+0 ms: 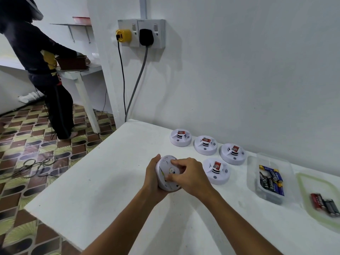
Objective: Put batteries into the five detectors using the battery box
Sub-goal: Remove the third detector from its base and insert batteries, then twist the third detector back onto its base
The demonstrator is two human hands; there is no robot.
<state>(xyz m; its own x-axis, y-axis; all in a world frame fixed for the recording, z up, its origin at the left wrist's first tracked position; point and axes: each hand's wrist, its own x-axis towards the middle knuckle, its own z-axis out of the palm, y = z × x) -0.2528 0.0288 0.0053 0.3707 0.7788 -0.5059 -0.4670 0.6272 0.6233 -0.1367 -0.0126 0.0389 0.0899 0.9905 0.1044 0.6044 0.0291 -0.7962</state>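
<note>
- White plastic is what both hands are busy with: the left hand [153, 178] cups a round detector [168, 173] from behind, tilted on edge over the table [103, 183], probably so that its underside faces the person.
- Closed around the detector's rim, the left hand acts as the steadying grip, while the right hand [190, 174] lies across the exposed back with fingers curled and pressing; whether it pinches a battery or a cover cannot be told.
- Four more detectors [217, 171] sit face up on the table beyond and to the right of the held one, well within reach, which makes five in all.
- Right of those four stands a clear battery box [268, 178] holding a loose heap of batteries [271, 179], roughly six or seven; the exact count is unclear.
- Right of the box lies its lid [320, 201], with about three more batteries [324, 204] resting on it, perhaps set apart as spent ones.
</note>
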